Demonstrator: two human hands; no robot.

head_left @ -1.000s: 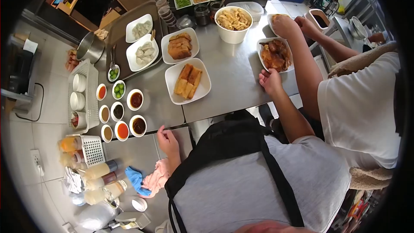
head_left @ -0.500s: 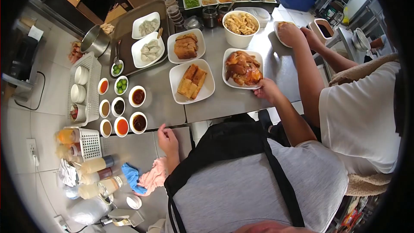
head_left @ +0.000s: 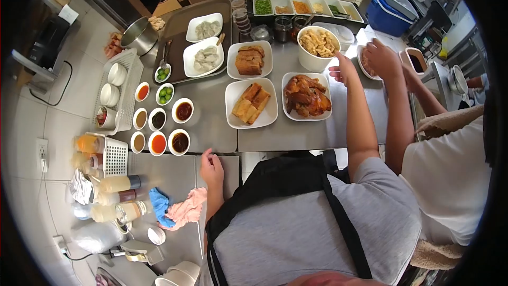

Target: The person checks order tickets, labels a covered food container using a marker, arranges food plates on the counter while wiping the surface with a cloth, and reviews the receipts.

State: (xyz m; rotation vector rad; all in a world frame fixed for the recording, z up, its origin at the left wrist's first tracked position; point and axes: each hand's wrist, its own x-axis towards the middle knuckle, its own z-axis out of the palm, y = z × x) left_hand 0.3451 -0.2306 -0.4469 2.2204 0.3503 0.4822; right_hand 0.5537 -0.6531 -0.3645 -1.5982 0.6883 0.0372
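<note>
My right hand (head_left: 345,72) reaches over the counter, fingers apart and holding nothing, beside a white tub (head_left: 315,63) heaped with golden fried pieces (head_left: 317,41). Just below and left of that hand, a square white dish (head_left: 309,118) holds glossy brown roast chicken (head_left: 307,95). Two more white dishes stand to the left, one with long fried rolls (head_left: 251,103), the other with a browned, sliced block of food (head_left: 248,61). My left hand (head_left: 211,168) hangs near the counter's front edge, empty, its fingers loosely bent and a little apart.
A co-worker's hands (head_left: 382,59) are at a white dish (head_left: 365,66) on the right. Small sauce bowls (head_left: 179,142) and limes (head_left: 165,95) sit left. A tray (head_left: 174,39) bears dumplings (head_left: 206,58). Cloths (head_left: 182,211) and bottles (head_left: 119,184) lie on the lower counter.
My right hand has let go of the chicken dish and moved up and away toward the tub. The chicken dish now sits turned straighter. My left hand stays nearly still; the view has shifted.
</note>
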